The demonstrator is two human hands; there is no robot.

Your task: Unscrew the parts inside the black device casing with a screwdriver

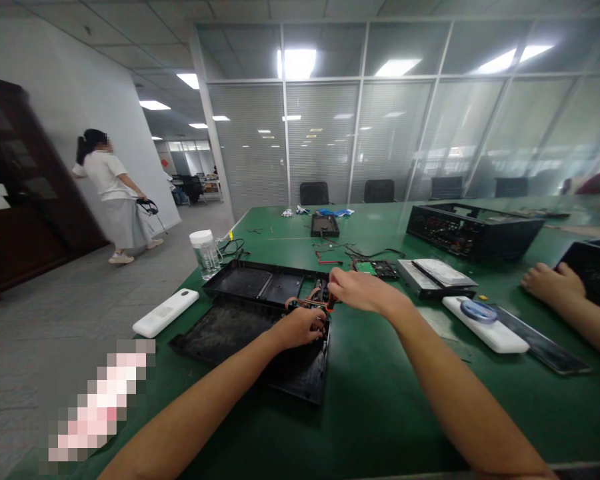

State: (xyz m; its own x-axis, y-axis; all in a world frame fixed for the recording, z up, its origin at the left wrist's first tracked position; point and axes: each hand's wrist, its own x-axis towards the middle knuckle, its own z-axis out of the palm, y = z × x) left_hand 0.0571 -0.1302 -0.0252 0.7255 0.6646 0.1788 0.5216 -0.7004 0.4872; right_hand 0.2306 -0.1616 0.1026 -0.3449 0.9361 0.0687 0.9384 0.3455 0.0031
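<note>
A black plastic case [245, 283] lies opened out on the table, its flat panel [220, 333] toward me. Wires [300, 302] and small parts sit at its right end. My right hand [355, 288] is closed around an orange-and-black screwdriver [331, 305], which points down at that end; its tip is hidden. Just below, my left hand [303, 327] has its fingers bent together at the case's right edge. What those fingers pinch, if anything, is too small to make out.
On the green table [380, 400] stand a clear bottle [207, 257], a white device [166, 313], a drive-like metal box [435, 277], a green circuit board [367, 268] and a large black chassis [473, 230]. At right is another person's hand [555, 283]. Someone walks [111, 190] at left.
</note>
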